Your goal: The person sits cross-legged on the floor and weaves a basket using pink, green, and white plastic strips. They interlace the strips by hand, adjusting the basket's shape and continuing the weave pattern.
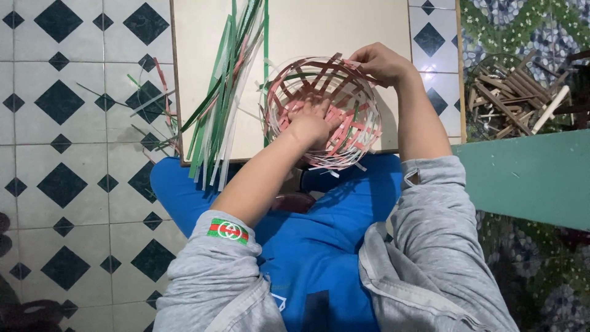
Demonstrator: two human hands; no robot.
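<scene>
Currently left hand sits inside the woven basket, fingers spread flat and pressing on its bottom weave. Right hand pinches the far rim, fingertips closed on a strip end. Basket rests on the board; loose green and white strips lie left of the fingers.

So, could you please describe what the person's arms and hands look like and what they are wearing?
Both hands, the left hand and the right hand, are bare, with no gloves, rings or watch visible. The grey sweatshirt sleeves are pushed up near the elbows, leaving the forearms uncovered. The left sleeve's cuff carries a small green-and-red striped patch with a white emblem. The right sleeve is plain grey.
</scene>
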